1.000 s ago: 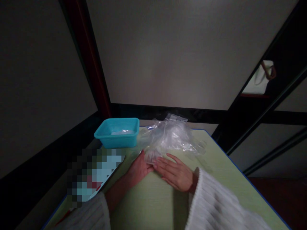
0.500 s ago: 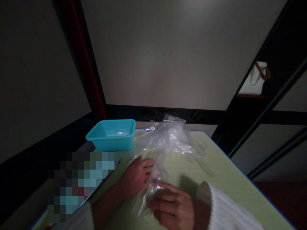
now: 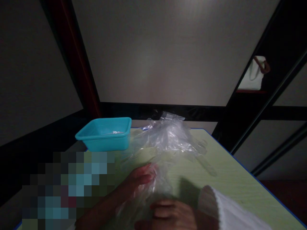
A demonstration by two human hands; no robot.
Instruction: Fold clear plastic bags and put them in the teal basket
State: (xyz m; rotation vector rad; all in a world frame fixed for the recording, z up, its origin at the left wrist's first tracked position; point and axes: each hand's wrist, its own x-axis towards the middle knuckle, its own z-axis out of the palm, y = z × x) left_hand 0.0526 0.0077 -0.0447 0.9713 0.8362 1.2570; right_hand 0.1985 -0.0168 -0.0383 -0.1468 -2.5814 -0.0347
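Observation:
Thin, see-through plastic, which looks like a disposable plastic glove [image 3: 155, 185], lies in front of me. My left hand [image 3: 142, 175] reaches into or under it. Its fingers are stretched forward, and the film covers the fingertips. Nearer to me is my right hand [image 3: 174, 214], its fingers curled at the near end of the film, partly blurred and cut off by the lower edge. Beyond both hands lies a crumpled pile of clear plastic gloves [image 3: 172, 135], with finger-shaped lobes spreading to the right.
A turquoise plastic basin [image 3: 105, 143] stands at the table's back left, with something clear inside. The pale green table [image 3: 230, 179] has a blue edge. A blurred-out patch covers the left side. Behind is a grey wall panel; a white bag [image 3: 253, 75] sits on a shelf at right.
My left hand has pushed forward into or under the film, which now covers its fingers. My right hand has drawn back toward me, its fingers more curled. The view has shifted slightly.

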